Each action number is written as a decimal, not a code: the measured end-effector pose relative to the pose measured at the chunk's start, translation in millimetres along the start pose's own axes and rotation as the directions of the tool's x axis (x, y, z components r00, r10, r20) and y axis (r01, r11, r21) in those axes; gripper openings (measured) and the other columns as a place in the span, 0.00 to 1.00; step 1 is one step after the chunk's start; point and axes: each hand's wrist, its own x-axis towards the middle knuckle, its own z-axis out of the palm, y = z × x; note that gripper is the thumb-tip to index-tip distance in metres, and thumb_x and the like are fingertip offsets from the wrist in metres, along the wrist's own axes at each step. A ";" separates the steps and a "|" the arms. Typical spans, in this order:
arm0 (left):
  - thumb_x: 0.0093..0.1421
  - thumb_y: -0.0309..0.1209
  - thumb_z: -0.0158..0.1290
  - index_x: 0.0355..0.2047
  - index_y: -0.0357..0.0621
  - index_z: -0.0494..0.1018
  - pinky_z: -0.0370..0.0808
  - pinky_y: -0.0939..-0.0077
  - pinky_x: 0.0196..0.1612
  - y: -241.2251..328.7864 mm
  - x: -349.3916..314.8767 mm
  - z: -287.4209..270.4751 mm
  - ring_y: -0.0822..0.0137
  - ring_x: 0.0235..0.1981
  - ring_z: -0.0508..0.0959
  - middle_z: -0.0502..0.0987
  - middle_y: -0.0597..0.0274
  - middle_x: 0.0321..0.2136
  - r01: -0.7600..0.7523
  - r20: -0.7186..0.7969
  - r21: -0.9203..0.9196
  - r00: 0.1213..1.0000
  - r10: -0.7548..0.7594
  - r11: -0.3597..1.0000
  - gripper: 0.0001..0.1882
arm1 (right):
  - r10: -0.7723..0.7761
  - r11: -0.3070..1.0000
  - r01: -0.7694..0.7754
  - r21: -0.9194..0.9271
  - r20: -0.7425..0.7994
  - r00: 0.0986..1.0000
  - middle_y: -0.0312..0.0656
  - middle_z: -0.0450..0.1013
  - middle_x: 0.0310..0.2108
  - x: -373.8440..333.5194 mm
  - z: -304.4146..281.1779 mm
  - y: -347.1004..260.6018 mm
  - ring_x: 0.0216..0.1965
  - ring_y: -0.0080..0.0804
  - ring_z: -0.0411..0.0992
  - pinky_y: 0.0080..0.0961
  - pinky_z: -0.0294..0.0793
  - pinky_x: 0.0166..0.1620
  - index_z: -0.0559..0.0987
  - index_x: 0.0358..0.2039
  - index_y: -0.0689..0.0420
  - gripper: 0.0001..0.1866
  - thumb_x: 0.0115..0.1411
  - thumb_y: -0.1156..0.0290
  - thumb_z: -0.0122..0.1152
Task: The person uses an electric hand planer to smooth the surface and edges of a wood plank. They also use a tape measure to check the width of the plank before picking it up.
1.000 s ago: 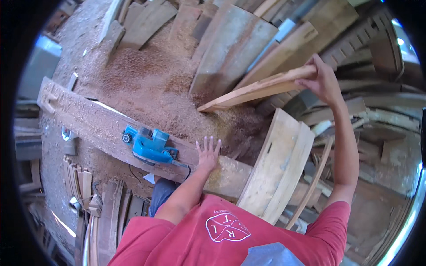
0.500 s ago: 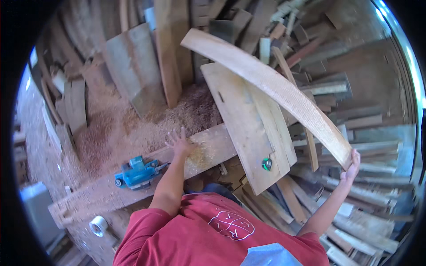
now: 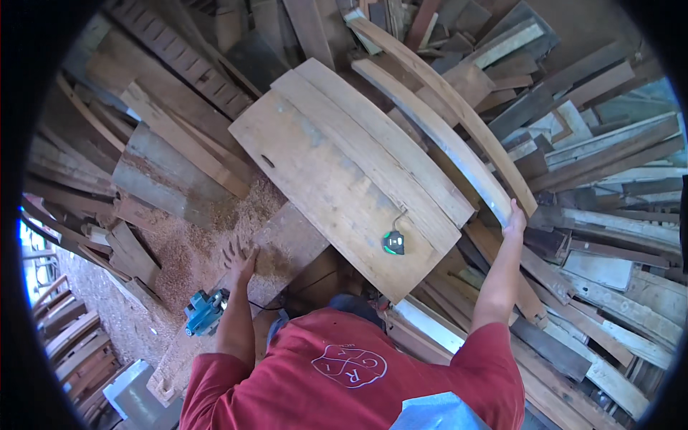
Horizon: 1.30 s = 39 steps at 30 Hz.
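My right hand (image 3: 514, 221) grips the near end of a long wooden board (image 3: 437, 132), which stretches away to the upper middle with its narrow edge turned up. My left hand (image 3: 241, 264) is open, fingers spread, over the shavings-covered workbench plank (image 3: 301, 231); whether it touches the wood I cannot tell. Just below that hand sits a blue electric planer (image 3: 206, 312), partly behind my left forearm. Between my hands lies a wide pale wooden panel (image 3: 337, 179) with a black and green tape measure (image 3: 393, 242) on it.
Another long wooden strip (image 3: 466, 107) stands alongside the held board. Piled planks (image 3: 609, 301) fill the right side. Wood shavings (image 3: 215, 251) heap beyond the bench, near a grey leaning board (image 3: 161, 175). A pale box (image 3: 136, 394) stands at the lower left.
My view has turned, so the bench and panel appear shifted left. The held board has been tipped from showing its broad face to its edge. The right hand keeps its grip.
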 end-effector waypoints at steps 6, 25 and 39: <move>0.62 0.69 0.52 0.79 0.69 0.47 0.38 0.33 0.75 24.1 -29.1 -0.9 0.41 0.80 0.34 0.45 0.51 0.79 0.016 -0.008 0.048 1.000 -0.016 0.999 0.51 | 0.023 1.000 -0.022 -0.017 0.071 0.997 0.47 0.77 0.53 75.0 -19.9 38.9 0.58 0.37 0.73 0.37 0.70 0.61 0.78 0.57 0.62 0.28 0.67 0.54 0.69; 0.65 0.64 0.53 0.79 0.59 0.48 0.39 0.33 0.75 150.2 -47.4 5.1 0.39 0.79 0.39 0.48 0.50 0.78 -0.268 0.009 0.007 0.964 0.268 0.964 0.50 | -0.197 0.011 0.541 -0.841 0.529 0.826 0.64 0.80 0.49 48.7 209.6 3.3 0.55 0.62 0.77 0.54 0.74 0.60 0.84 0.49 0.63 0.47 0.67 0.27 0.39; 0.61 0.64 0.57 0.78 0.54 0.54 0.38 0.37 0.76 189.8 -42.7 24.6 0.45 0.80 0.37 0.50 0.56 0.79 -0.308 0.129 -0.054 0.941 0.312 0.950 0.52 | -0.109 -0.106 0.617 -0.779 0.626 0.772 0.66 0.81 0.45 -2.8 240.2 12.1 0.52 0.64 0.79 0.56 0.76 0.58 0.86 0.48 0.58 0.45 0.68 0.28 0.37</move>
